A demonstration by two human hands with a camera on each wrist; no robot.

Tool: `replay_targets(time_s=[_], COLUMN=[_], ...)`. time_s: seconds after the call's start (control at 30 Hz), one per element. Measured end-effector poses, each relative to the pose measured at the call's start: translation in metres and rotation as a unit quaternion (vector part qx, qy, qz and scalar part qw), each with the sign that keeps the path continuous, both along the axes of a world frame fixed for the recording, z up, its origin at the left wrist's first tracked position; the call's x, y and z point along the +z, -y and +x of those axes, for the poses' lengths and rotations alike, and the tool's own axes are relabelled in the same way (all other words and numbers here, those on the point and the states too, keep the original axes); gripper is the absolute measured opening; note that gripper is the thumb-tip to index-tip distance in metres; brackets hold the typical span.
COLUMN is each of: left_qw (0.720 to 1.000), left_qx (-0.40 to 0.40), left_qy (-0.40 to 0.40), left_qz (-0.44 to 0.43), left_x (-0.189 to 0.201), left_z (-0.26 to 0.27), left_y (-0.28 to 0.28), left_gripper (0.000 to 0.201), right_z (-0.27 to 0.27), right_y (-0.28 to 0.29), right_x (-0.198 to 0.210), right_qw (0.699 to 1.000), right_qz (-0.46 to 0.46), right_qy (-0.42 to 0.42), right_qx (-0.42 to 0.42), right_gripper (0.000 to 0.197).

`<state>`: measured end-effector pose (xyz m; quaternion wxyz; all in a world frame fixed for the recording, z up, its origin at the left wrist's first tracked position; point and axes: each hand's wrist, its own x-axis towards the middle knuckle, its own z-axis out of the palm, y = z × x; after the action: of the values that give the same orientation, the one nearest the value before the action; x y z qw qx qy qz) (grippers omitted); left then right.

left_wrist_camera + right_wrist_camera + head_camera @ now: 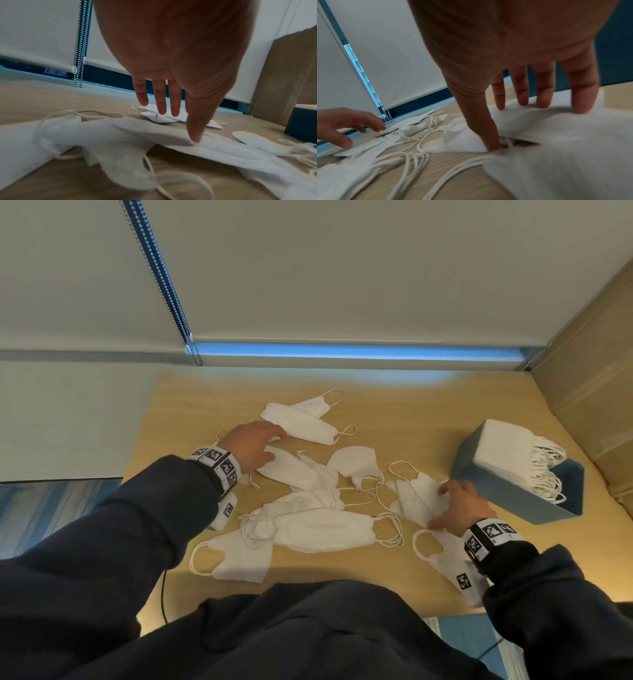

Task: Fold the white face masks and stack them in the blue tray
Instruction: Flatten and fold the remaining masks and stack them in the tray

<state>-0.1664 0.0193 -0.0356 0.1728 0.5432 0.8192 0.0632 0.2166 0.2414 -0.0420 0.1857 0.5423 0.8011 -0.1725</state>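
Note:
Several white face masks lie loose on the wooden table (pixel 428 412). My left hand (pixel 274 445) reaches over the far left of the pile with straight fingers; in the left wrist view the left hand (pixel 178 125) has its thumb tip touching a flat mask (pixel 154 135), while the other fingers hover. My right hand (pixel 440 506) lies spread on a mask (pixel 416 498) just left of the blue tray (pixel 513 494). Seen from the right wrist, the right hand (pixel 513 125) presses straight fingers and thumb onto that mask (pixel 556 128). A stack of folded masks (pixel 503 446) fills the tilted tray.
A cardboard box (pixel 589 392) stands along the table's right side, behind the tray. A roller blind with a bead chain (pixel 164 285) hangs at the back. Ear loops (pixel 412 155) trail across the table between the masks. A dark cable (pixel 164 594) hangs off the near table edge.

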Motion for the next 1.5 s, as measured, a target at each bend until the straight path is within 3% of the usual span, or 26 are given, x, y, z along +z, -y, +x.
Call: replay_targets(time_s=[0.1,0.2,0.27,0.4,0.47,0.6,0.67,0.73,0.83,0.93,1.07,1.13,1.3,1.43,1.5], left_qw=[0.996,0.996,0.994,0.995,0.997,0.994,0.992,0.991,0.998,0.985,0.927,0.885,0.745,0.603,0.559], left_qx=[-0.030,-0.037,-0.044,-0.028,-0.014,-0.015,-0.017,-0.014,0.041,0.125,0.232,0.275,0.366,0.399,0.397], left_qy=[0.001,-0.010,-0.043,-0.062,-0.042,-0.037,-0.062,-0.066,-0.019,0.099,0.231,0.296,0.486,0.643,0.683], left_qz=[-0.079,-0.085,-0.094,-0.066,-0.057,-0.103,-0.112,-0.112,-0.050,0.068,0.184,0.231,0.274,0.252,0.252], left_x=[-0.006,-0.015,-0.017,-0.013,-0.013,-0.010,-0.008,-0.005,0.001,0.011,0.030,0.037,0.038,0.031,0.039], left_z=[0.001,0.005,0.006,0.004,0.003,0.007,0.010,0.011,0.011,0.010,0.013,0.022,0.061,0.095,0.108], left_y=[-0.010,-0.014,-0.016,-0.013,-0.008,-0.004,-0.006,-0.008,-0.004,0.004,0.016,0.020,0.027,0.025,0.019], left_gripper=[0.072,0.076,0.066,0.015,0.022,0.063,0.059,0.040,0.023,0.019,0.024,0.026,0.022,0.029,0.029], right_z=[0.003,0.003,0.005,0.003,0.000,-0.015,-0.021,-0.026,-0.031,-0.037,-0.047,-0.053,-0.076,-0.097,-0.104], right_y=[-0.003,-0.003,-0.004,-0.009,-0.012,-0.024,-0.029,-0.033,-0.038,-0.044,-0.041,-0.035,-0.020,0.001,0.017], right_x=[-0.003,-0.004,0.001,0.023,0.037,0.056,0.063,0.071,0.086,0.096,0.097,0.091,0.077,0.076,0.076], right_qw=[1.000,0.998,0.996,0.980,0.972,0.956,0.942,0.919,0.899,0.900,0.898,0.894,0.852,0.805,0.777], right_qz=[-0.002,0.020,0.039,0.053,0.053,-0.056,-0.104,-0.162,-0.223,-0.198,-0.208,-0.218,-0.253,-0.288,-0.320], right_qy=[-0.017,-0.049,-0.082,-0.186,-0.225,-0.274,-0.296,-0.329,-0.351,-0.364,-0.365,-0.365,-0.407,-0.461,-0.484], right_qx=[0.019,0.035,0.001,-0.051,-0.043,-0.094,-0.121,-0.144,-0.137,-0.135,-0.131,-0.139,-0.210,-0.237,-0.244], right_gripper=[0.075,0.055,0.038,0.023,0.013,0.017,0.020,0.026,0.031,0.018,0.021,0.022,0.005,0.010,0.015])
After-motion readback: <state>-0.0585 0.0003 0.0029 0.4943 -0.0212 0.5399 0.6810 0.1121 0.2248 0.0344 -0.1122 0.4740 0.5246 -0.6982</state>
